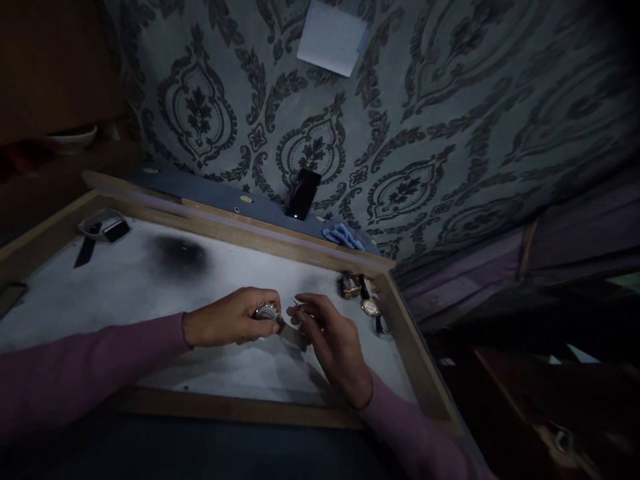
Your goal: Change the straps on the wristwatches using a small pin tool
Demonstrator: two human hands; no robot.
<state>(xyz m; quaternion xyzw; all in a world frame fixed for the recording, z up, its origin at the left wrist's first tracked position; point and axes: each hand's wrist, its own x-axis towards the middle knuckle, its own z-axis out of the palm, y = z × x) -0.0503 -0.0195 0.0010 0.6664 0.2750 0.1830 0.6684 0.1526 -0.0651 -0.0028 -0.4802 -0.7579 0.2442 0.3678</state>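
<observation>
Watch between fingers and thumb of the left hand

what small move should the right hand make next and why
Probably ease the right hand slightly closer to the watch: the left hand already grips it, dial showing, while the right appears to pinch a small thin thing, too small to identify, which is near the watch but looks apart from it.
</observation>
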